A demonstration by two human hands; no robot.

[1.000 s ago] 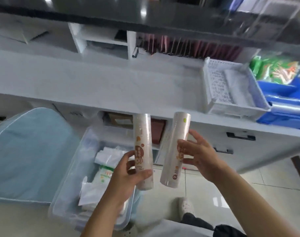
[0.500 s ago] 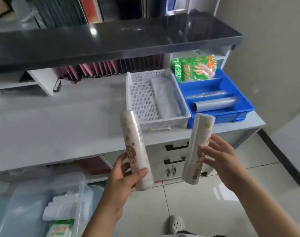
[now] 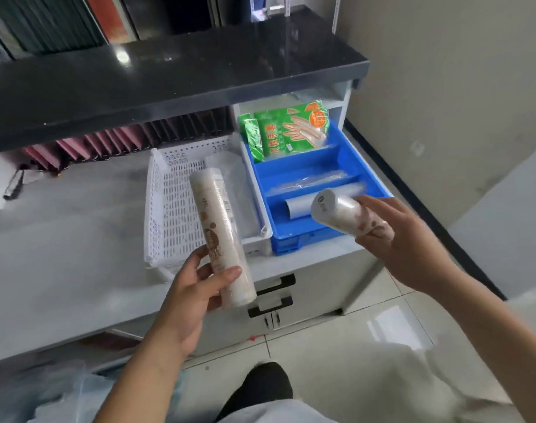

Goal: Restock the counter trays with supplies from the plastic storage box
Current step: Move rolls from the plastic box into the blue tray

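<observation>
A: Checking grips. What did each hand have?

B: I saw the left hand [image 3: 196,288] wrapped round the lower part of one wrapped cup sleeve [image 3: 220,236], held upright in front of the white tray [image 3: 169,215]. Right hand [image 3: 404,239] clamped a second sleeve [image 3: 343,213], tilted over the blue tray [image 3: 294,236].

A: Tray contents?

B: Clear rolls [image 3: 318,186] and a green glove pack [image 3: 291,129] lay in the blue one.
</observation>
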